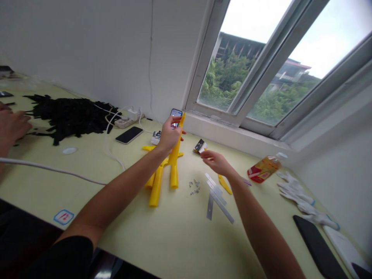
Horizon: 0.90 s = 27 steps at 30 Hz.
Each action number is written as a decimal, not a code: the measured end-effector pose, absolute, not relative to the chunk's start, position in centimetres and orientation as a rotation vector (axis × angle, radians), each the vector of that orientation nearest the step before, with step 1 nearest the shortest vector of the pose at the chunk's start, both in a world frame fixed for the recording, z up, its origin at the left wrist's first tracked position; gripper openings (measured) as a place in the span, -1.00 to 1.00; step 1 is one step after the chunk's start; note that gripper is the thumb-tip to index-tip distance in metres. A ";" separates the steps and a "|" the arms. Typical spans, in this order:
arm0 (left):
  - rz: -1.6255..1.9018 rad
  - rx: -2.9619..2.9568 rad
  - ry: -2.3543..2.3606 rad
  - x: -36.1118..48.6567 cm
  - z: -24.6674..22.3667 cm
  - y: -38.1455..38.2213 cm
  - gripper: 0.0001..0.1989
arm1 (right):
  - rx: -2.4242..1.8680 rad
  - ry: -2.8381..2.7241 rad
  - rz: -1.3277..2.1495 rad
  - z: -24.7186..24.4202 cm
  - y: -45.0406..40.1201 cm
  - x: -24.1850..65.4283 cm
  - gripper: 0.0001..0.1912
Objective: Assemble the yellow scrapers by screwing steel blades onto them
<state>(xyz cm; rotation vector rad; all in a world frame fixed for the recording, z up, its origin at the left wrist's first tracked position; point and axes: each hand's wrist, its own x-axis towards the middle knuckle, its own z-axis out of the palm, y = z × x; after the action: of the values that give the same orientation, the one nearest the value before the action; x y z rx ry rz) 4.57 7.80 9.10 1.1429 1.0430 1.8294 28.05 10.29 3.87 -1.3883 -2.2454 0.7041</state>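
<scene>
My left hand [171, 133] is wrapped round a long yellow part [176, 153] that slants upward, its wider tube end low over the table. Other yellow tubular parts [156, 188] lie beneath and beside it. My right hand [215, 161] has its fingers pinched near a small dark-and-white box [200, 146]; a bit of yellow shows at the fingertips, too small to make out. Below that hand several flat metal strips [218, 195] overlap, beside a yellow curved piece [225, 185]. Small metal screws or nuts [194, 187] lie scattered between the hands.
A phone [129, 135], a power strip [123, 122] and white cables sit left. Another person's hand [13, 124] touches a black heap [72, 116]. Rightward are a bottle [265, 167], white gloves [302, 197] and a dark slab [318, 246]. One phone [176, 113] leans upright behind my left hand.
</scene>
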 end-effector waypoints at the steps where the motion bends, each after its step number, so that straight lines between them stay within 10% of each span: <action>1: 1.837 1.157 1.053 4.0 9.3 8.0 -0.69 | -1.389 -2.262 0.731 3.6 11.2 25.0 -0.69; 8: 2.014 0.977 1.052 0.4 9.6 9.9 -0.71 | -1.680 -2.008 0.683 0.7 17.1 11.9 -0.36; 16: 2.051 0.870 0.983 -0.8 9.9 10.4 -0.71 | -1.660 -1.911 0.641 0.0 17.0 10.5 -0.80; 27: 1.980 0.858 0.910 -0.2 10.0 10.9 -0.75 | -1.533 -1.711 0.748 1.7 17.7 14.5 -0.79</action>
<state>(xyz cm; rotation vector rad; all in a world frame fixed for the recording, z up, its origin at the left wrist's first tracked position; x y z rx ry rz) -0.15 10.95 10.02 0.8576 0.9103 1.9801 14.49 17.71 1.66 -1.5333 -1.7107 0.7483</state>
